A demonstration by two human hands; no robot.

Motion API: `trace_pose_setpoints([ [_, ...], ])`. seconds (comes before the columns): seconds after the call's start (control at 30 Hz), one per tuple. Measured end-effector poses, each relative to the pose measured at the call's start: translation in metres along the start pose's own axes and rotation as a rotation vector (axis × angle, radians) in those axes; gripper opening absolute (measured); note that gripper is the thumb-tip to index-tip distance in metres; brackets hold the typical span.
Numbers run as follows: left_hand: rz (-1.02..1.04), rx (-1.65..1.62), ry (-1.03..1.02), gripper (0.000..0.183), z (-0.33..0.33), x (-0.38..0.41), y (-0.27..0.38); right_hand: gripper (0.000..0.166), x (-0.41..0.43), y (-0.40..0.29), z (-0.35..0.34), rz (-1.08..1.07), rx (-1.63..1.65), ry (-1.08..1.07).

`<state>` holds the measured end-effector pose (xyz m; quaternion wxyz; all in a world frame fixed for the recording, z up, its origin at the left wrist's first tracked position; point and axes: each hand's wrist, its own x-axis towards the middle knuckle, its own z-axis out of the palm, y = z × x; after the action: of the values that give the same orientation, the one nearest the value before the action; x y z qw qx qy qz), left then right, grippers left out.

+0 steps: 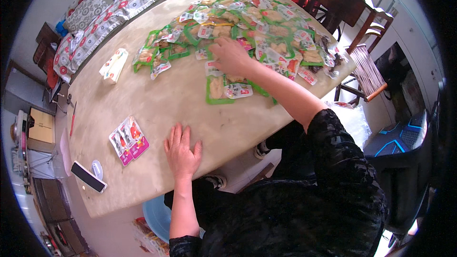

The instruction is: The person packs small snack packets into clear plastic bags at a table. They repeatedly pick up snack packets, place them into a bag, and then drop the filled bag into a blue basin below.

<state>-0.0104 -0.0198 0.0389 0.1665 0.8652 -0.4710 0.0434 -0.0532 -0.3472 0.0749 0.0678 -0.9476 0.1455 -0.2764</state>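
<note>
My left hand [182, 155] lies palm down on the tabletop [153, 100], its fingers a little apart and holding nothing. To its left are two purple-and-white food packets [129, 140], side by side and overlapping. Further out, my right hand [231, 57] reaches into a wide heap of sealed snack packets [275, 30] with green borders and clear windows. Its fingers bend down over the packets; whether they grip one is hidden. Below that hand lies a green-edged packet [216, 88] with pale food inside, beside a packet [238, 91] showing its white printed side.
A soft tissue pack [115, 66] lies left of the heap. Near the left edge are a phone [88, 176], a red-handled tool [73, 118] and scissors [69, 98]. A wooden chair [364, 67] stands at the right, a blue basin [157, 217] under the near edge.
</note>
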Motion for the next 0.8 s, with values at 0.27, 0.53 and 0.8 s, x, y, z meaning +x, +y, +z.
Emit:
trace_pose_setpoints([
  [0.27,0.023,0.006,-0.011,0.054,0.004,0.0,-0.002,0.034,-0.067,0.073,-0.075,0.218,-0.042,0.097],
  [0.53,0.021,0.021,0.008,0.052,0.003,-0.001,-0.004,0.038,-0.095,0.102,-0.1,0.451,-0.154,0.068],
  [0.8,0.014,0.022,-0.001,0.052,0.001,-0.001,-0.002,0.034,-0.074,0.084,-0.077,0.216,-0.064,0.123],
])
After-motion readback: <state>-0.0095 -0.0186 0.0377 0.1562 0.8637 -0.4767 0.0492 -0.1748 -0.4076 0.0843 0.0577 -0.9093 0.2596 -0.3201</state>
